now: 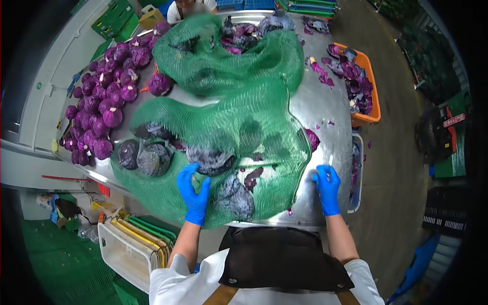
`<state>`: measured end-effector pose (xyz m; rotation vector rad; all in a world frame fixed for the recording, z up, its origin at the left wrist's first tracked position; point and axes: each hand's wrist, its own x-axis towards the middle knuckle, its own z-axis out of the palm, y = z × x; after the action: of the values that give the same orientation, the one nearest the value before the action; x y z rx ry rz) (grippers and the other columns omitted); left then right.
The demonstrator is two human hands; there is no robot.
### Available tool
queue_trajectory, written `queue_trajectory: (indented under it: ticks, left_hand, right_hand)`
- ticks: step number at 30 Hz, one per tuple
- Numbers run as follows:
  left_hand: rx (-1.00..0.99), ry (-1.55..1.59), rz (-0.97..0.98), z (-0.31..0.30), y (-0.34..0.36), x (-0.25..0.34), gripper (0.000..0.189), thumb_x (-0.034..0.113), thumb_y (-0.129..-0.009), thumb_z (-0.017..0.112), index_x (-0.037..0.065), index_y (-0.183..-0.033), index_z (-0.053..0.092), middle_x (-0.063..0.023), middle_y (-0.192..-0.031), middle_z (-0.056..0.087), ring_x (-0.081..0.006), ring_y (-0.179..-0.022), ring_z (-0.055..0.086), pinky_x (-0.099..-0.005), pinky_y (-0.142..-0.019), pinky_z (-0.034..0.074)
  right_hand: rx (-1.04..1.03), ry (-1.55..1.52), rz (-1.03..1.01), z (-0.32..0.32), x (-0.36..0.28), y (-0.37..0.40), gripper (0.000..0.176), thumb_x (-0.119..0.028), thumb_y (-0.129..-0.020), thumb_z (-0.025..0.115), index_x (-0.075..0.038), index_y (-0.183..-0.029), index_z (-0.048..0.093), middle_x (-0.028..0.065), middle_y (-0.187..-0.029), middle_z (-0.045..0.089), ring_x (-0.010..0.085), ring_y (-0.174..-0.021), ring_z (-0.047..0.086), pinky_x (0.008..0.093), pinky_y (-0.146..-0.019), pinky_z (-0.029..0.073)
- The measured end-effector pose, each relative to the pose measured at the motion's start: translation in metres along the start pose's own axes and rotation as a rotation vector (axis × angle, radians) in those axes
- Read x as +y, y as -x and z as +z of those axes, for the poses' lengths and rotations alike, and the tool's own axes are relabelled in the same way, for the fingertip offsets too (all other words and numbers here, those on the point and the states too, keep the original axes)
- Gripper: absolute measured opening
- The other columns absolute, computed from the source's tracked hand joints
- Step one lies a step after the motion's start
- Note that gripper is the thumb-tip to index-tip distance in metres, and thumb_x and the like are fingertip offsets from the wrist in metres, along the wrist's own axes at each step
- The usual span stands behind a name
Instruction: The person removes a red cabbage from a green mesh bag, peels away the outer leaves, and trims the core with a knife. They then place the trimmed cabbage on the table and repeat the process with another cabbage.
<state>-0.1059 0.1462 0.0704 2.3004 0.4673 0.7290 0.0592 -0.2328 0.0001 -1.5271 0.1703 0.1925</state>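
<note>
My left hand (195, 199), in a blue glove, is beside a dark, wilted red cabbage (209, 158) on the green mesh bag (244, 114). Its thumb and fingers are spread, with nothing visible between them. To the right of the bag's edge, my right hand (328, 189), also gloved in blue, hovers over the metal table (330, 145) with fingers loosely bent and apart. Loose cabbage leaves (235, 197) lie between my hands. More cabbages (153, 158) sit at the bag's left part, some partly covered by mesh.
Many peeled purple cabbages (104, 96) are piled on the table's left side. An orange crate (375, 96) of trimmed leaves stands at the right edge, with a pale bin (358, 178) below it. Another person (190, 7) is at the far end. Stacked baskets (127, 249) stand at lower left.
</note>
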Motion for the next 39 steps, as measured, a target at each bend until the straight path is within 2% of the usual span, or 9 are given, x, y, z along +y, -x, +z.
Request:
queue_trajectory:
  ticks: [2, 6, 14, 17, 25, 32, 36, 38, 39]
  left_hand:
    - [0.221, 0.294, -0.320, 0.006, 0.017, -0.004, 0.060, 0.024, -0.088, 0.071, 0.006, -0.141, 0.048, -0.0151, -0.138, 0.049, -0.0276, -0.125, 0.048, -0.0439, -0.104, 0.039]
    - [0.269, 0.334, -0.378, 0.017, 0.032, -0.035, 0.058, 0.020, -0.093, 0.067, 0.000, -0.142, 0.043, -0.0148, -0.141, 0.047, -0.0243, -0.130, 0.044, -0.0388, -0.110, 0.035]
    - [0.350, 0.755, -0.648, 0.002, 0.053, -0.025, 0.056, 0.023, -0.093, 0.062, 0.004, -0.143, 0.045, -0.0108, -0.143, 0.049, -0.0231, -0.126, 0.050, -0.0383, -0.109, 0.038]
    - [0.282, 1.252, -0.991, -0.001, 0.066, -0.040, 0.060, 0.027, -0.092, 0.060, 0.008, -0.146, 0.043, -0.0095, -0.144, 0.050, -0.0242, -0.128, 0.052, -0.0409, -0.107, 0.042]
    - [0.065, 1.153, -0.654, -0.018, 0.044, 0.034, 0.087, 0.032, -0.078, 0.065, 0.001, -0.152, 0.032, -0.0164, -0.152, 0.039, -0.0306, -0.140, 0.039, -0.0430, -0.117, 0.029]
    - [-0.771, 0.664, -0.161, 0.045, -0.022, 0.126, 0.083, 0.023, -0.075, 0.079, -0.001, -0.145, 0.043, -0.0171, -0.146, 0.049, -0.0286, -0.134, 0.048, -0.0425, -0.114, 0.035]
    - [-1.003, 0.693, -0.317, 0.122, -0.014, 0.171, 0.070, 0.019, -0.083, 0.075, 0.000, -0.144, 0.046, -0.0126, -0.144, 0.052, -0.0246, -0.128, 0.050, -0.0378, -0.111, 0.037]
    - [-1.031, 0.941, -0.542, 0.168, -0.011, 0.180, 0.059, 0.016, -0.089, 0.069, 0.003, -0.143, 0.048, -0.0087, -0.141, 0.053, -0.0189, -0.127, 0.049, -0.0342, -0.108, 0.038]
    - [-0.985, 0.942, -0.574, 0.181, -0.011, 0.189, 0.057, 0.015, -0.090, 0.069, 0.003, -0.142, 0.049, -0.0087, -0.140, 0.053, -0.0185, -0.128, 0.048, -0.0336, -0.109, 0.038]
  right_hand:
    - [-0.283, 0.118, -0.084, 0.051, -0.052, 0.008, 0.021, -0.010, -0.093, 0.066, 0.001, -0.111, 0.067, 0.0040, -0.103, 0.068, 0.0107, -0.087, 0.064, 0.0269, -0.077, 0.055]
    - [-0.724, 0.329, -0.249, 0.146, -0.091, 0.026, 0.038, -0.023, -0.090, 0.072, -0.006, -0.122, 0.065, 0.0125, -0.107, 0.070, 0.0177, -0.091, 0.067, 0.0309, -0.080, 0.054]
    - [-0.783, 0.416, -0.097, 0.248, -0.040, 0.031, 0.081, -0.048, -0.082, 0.077, -0.003, -0.143, 0.047, 0.0217, -0.127, 0.063, 0.0297, -0.116, 0.062, 0.0391, -0.099, 0.048]
    - [-0.897, 0.382, 0.030, 0.253, -0.022, 0.031, 0.090, -0.052, -0.079, 0.078, -0.004, -0.147, 0.043, 0.0237, -0.137, 0.056, 0.0313, -0.127, 0.055, 0.0399, -0.106, 0.042]
    - [-0.767, 0.223, 0.076, 0.159, -0.073, 0.076, 0.083, -0.039, -0.081, 0.081, 0.001, -0.143, 0.045, 0.0126, -0.113, 0.067, 0.0191, -0.103, 0.063, 0.0350, -0.091, 0.052]
    - [-0.689, -0.154, 0.322, 0.034, -0.043, 0.083, 0.079, -0.037, -0.089, 0.072, -0.012, -0.153, 0.034, 0.0002, -0.090, 0.064, 0.0060, -0.068, 0.058, 0.0225, -0.055, 0.048]
    - [-0.301, -0.688, 0.514, -0.011, -0.012, 0.119, 0.072, -0.041, -0.091, 0.069, -0.014, -0.150, 0.038, -0.0005, -0.108, 0.063, 0.0033, -0.082, 0.060, 0.0206, -0.054, 0.047]
    - [-0.174, -0.692, 0.713, -0.054, -0.012, 0.140, 0.066, -0.041, -0.091, 0.069, -0.013, -0.145, 0.044, -0.0005, -0.102, 0.064, 0.0040, -0.074, 0.060, 0.0207, -0.048, 0.045]
    - [-0.157, -0.652, 0.692, -0.064, -0.022, 0.139, 0.047, -0.046, -0.093, 0.065, -0.010, -0.122, 0.055, 0.0009, -0.084, 0.064, 0.0087, -0.051, 0.054, 0.0217, -0.036, 0.038]
